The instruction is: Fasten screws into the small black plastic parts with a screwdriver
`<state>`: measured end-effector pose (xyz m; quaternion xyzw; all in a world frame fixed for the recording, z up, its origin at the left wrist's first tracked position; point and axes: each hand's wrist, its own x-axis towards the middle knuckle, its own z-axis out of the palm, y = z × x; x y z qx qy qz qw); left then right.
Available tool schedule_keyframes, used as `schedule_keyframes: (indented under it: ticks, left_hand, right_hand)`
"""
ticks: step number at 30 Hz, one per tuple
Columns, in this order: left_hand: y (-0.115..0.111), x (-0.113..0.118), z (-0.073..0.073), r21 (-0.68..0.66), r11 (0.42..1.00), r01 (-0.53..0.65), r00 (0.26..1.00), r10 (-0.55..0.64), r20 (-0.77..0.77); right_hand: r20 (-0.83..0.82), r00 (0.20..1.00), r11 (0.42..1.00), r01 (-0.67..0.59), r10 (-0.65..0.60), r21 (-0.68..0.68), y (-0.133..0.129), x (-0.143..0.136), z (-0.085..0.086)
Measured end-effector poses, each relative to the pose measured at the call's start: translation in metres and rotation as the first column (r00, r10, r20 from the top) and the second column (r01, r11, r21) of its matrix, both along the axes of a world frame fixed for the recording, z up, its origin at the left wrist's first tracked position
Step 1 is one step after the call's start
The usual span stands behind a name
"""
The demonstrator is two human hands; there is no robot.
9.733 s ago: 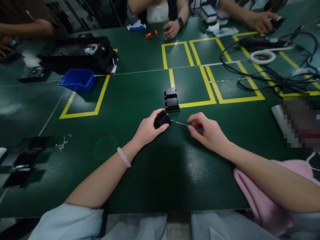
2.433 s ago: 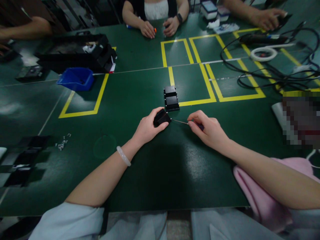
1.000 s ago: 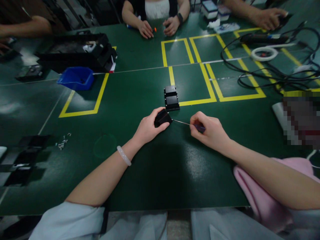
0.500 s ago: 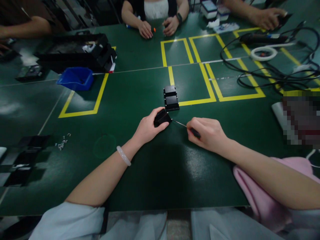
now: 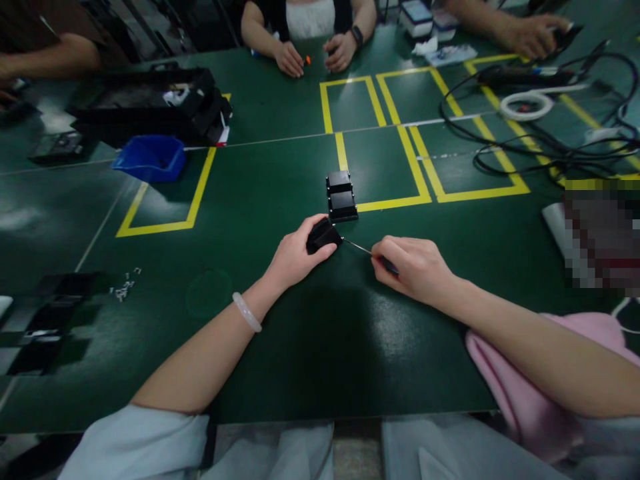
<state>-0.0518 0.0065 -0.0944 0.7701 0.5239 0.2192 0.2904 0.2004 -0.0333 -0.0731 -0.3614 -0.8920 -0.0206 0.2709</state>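
Observation:
On the green table my left hand (image 5: 300,252) grips a small black block-like part (image 5: 321,236) between thumb and fingers. My right hand (image 5: 411,268) is closed around the dark handle of a screwdriver (image 5: 358,247). Its thin metal shaft points left, with the tip at a small bright screw on the right edge of the part. Just beyond the left fingers lie similar black parts (image 5: 342,200) in a row, with small bright screws along their sides. The far side of the held part is covered by my left fingers.
Loose screws (image 5: 123,288) and black parts (image 5: 43,327) lie at the left. A blue bin (image 5: 153,159) stands beside a long black housing (image 5: 150,100). Black cables (image 5: 530,150) spread at the right, above a pink cloth (image 5: 505,373). A person's hands (image 5: 290,59) rest across the table.
Almost nothing differs. The whole view has shifted very slightly, and both hands keep the same hold with the screwdriver tip still at the part's edge.

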Motion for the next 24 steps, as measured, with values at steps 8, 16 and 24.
schedule_keyframes:
  ticks: [8, 16, 24]
  left_hand:
    - [-0.0034, 0.0020, 0.0010, 0.061, 0.998, 0.022, 0.997, -0.018, -0.072]
    - [-0.0018, 0.0004, 0.0006, 0.029, 0.999, 0.016, 1.000, -0.015, -0.017]
    - [-0.0007, 0.0011, 0.0008, 0.013, 1.000, 0.001, 1.000, -0.001, 0.003]
  right_hand:
    - [-0.095, 0.991, 0.986, 0.085, -0.099, -0.143, 0.0000, 0.0026, -0.0006]
    - [-0.124, 0.989, 0.960, 0.038, -0.075, -0.277, 0.0005, 0.0016, 0.0015]
    - [-0.160, 0.981, 0.957, 0.063, -0.112, -0.284, 0.0014, 0.0022, -0.0017]
